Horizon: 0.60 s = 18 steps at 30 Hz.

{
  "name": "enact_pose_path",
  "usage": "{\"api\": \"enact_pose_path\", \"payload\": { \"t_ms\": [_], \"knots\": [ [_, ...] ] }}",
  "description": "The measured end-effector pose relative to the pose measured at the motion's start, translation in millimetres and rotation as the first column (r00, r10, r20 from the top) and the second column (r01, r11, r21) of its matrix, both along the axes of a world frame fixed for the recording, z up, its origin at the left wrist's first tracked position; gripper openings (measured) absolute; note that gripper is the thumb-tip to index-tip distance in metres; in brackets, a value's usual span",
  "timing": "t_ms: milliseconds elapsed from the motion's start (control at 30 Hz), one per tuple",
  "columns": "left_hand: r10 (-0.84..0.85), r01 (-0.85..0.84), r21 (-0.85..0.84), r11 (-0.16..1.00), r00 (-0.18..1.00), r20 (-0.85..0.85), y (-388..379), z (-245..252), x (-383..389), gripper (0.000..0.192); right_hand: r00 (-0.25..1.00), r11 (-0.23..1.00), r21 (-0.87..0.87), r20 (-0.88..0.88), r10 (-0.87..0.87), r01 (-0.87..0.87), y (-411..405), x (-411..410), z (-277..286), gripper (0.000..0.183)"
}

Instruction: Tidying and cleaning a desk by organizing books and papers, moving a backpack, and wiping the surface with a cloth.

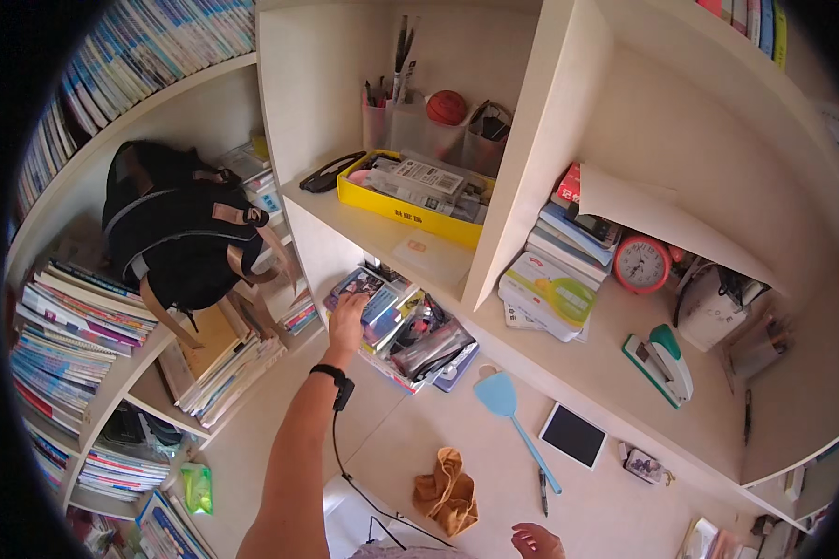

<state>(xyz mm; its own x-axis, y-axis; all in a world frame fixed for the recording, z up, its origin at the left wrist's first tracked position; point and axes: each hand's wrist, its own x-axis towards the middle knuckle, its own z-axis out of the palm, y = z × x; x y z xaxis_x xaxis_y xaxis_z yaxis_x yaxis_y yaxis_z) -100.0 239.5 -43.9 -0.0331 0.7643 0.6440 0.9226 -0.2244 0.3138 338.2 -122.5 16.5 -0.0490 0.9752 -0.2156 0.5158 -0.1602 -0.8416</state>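
Note:
My left hand (347,323) reaches forward and rests on a small book with a picture cover (363,285) at the back of the desk. The view does not settle whether its fingers grip the book or only touch it. That book lies on a pile of books and boxes (384,316), beside a clear zip pouch (430,353). My right hand (537,541) is at the bottom edge, partly cut off, fingers loosely curled with nothing seen in them. Near it are a black pen (543,492), a blue fly swatter (498,395) and a crumpled brown cloth (449,492).
A white-framed tablet (573,434) lies right of the swatter. A green-and-white stapler (664,367) and red alarm clock (641,263) stand on the right shelf. Above the pile is a yellow box (412,218). A black backpack (175,230) sits on the left shelves. A cable (374,499) crosses the desk.

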Motion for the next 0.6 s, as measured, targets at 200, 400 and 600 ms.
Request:
{"api": "enact_pose_path", "payload": {
  "t_ms": [200, 400, 600],
  "knots": [
    [0.059, -0.051, 0.176, 0.983, 0.997, -0.043, -53.8, 5.6, 20.5, 0.045, 0.999, 0.999, -0.032, 0.038, -0.012, 0.014, 4.2, -9.4, 5.0, 0.022],
    [-0.404, 0.426, -0.159, 0.891, 0.902, 0.150, -147.6, -31.7, 76.2, 0.038, 0.964, 0.984, -0.110, 0.213, 0.158, -0.137, 20.4, 21.7, -33.9, 0.030],
    [-0.543, 0.673, -0.550, 0.495, 0.733, 0.409, -226.1, -29.4, 121.5, 0.053, 0.882, 0.954, -0.116, 0.362, 0.300, -0.277, 43.2, 48.6, -52.3, 0.031]
  ]
}}
